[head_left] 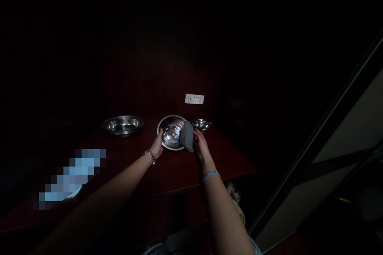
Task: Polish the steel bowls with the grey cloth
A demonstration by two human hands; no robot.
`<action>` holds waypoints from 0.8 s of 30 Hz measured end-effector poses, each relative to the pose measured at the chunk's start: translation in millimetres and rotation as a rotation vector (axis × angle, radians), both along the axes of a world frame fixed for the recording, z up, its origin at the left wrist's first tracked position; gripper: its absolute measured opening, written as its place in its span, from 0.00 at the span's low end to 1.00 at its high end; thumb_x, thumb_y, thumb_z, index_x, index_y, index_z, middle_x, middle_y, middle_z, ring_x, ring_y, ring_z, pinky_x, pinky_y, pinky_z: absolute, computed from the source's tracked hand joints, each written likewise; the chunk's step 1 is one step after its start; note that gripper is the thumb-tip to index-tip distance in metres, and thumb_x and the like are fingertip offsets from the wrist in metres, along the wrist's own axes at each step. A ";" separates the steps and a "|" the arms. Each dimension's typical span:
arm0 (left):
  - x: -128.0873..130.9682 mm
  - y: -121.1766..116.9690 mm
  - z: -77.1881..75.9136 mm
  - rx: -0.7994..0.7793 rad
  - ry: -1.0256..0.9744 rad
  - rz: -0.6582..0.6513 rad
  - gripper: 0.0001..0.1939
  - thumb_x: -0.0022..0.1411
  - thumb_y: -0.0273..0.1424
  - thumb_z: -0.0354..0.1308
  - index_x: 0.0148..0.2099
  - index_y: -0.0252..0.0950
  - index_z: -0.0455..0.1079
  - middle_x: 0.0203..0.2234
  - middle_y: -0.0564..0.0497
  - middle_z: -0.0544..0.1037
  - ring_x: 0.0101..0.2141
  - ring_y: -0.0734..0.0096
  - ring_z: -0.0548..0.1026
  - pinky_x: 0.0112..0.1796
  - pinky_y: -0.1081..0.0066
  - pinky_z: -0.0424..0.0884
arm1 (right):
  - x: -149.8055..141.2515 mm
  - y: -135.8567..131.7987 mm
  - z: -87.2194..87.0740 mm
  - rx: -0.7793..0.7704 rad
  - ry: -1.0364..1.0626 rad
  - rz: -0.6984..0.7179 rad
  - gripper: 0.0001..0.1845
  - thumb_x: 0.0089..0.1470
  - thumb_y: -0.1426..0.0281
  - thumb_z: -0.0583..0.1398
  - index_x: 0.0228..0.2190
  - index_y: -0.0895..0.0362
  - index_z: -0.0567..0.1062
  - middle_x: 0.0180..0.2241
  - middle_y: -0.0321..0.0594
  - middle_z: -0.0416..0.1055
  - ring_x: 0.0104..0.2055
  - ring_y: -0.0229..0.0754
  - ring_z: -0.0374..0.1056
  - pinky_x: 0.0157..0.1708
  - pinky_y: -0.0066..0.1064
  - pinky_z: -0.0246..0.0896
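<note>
A round stainless steel bowl (167, 125) is tilted toward me above the dark red tabletop. My left hand (157, 143) is closed on the bowl's left rim, the thumb lying inside the edge. A grey cloth (187, 136) lies over the bowl's right rim. My right hand (201, 143) is closed on the cloth from its right side; some of its fingers are hidden behind it. Inside the bowl's bottom shows a small patch with orange and pale colours, perhaps a label or a reflection.
A wide steel basin (123, 126) stands on the dark red table (179, 171) at left, and a smaller steel bowl (203, 124) behind my right hand. A white power socket (194, 99) is on the back wall. A blurred-out bright object (72, 179) lies at front left.
</note>
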State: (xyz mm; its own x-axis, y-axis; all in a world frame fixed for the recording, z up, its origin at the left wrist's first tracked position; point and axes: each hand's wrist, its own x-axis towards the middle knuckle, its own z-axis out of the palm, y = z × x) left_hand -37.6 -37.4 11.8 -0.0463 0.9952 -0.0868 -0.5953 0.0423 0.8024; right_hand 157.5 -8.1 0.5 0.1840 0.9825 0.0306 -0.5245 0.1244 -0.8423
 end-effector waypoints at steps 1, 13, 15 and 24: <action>-0.1 -0.7 1.7 -0.024 -0.001 0.015 0.29 0.78 0.44 0.47 0.71 0.32 0.68 0.56 0.37 0.83 0.58 0.60 0.81 0.63 0.62 0.71 | -0.5 1.1 -1.3 0.010 -0.052 -0.007 0.15 0.56 0.66 0.66 0.46 0.52 0.81 0.45 0.39 0.85 0.52 0.44 0.78 0.53 0.34 0.74; 4.2 -11.2 14.1 -0.062 -0.039 0.083 0.27 0.79 0.40 0.48 0.71 0.33 0.68 0.58 0.40 0.82 0.59 0.62 0.80 0.62 0.64 0.71 | -6.0 8.6 -25.2 0.165 -0.489 -0.142 0.30 0.62 0.53 0.62 0.59 0.55 0.73 0.61 0.50 0.76 0.63 0.51 0.72 0.66 0.45 0.63; 4.7 -11.8 13.9 -0.051 -0.040 0.086 0.26 0.78 0.40 0.49 0.69 0.32 0.70 0.59 0.39 0.82 0.60 0.63 0.79 0.64 0.65 0.69 | -5.6 7.5 -26.0 0.193 -0.514 -0.167 0.31 0.64 0.54 0.59 0.62 0.56 0.70 0.62 0.52 0.75 0.63 0.51 0.72 0.65 0.45 0.63; 9.2 -11.3 14.2 -0.042 -0.085 0.077 0.26 0.78 0.40 0.48 0.71 0.35 0.69 0.57 0.40 0.82 0.60 0.60 0.79 0.65 0.60 0.68 | -6.2 -3.7 -20.7 0.181 -0.649 -0.273 0.27 0.67 0.55 0.52 0.54 0.59 0.78 0.57 0.55 0.78 0.61 0.52 0.73 0.64 0.42 0.64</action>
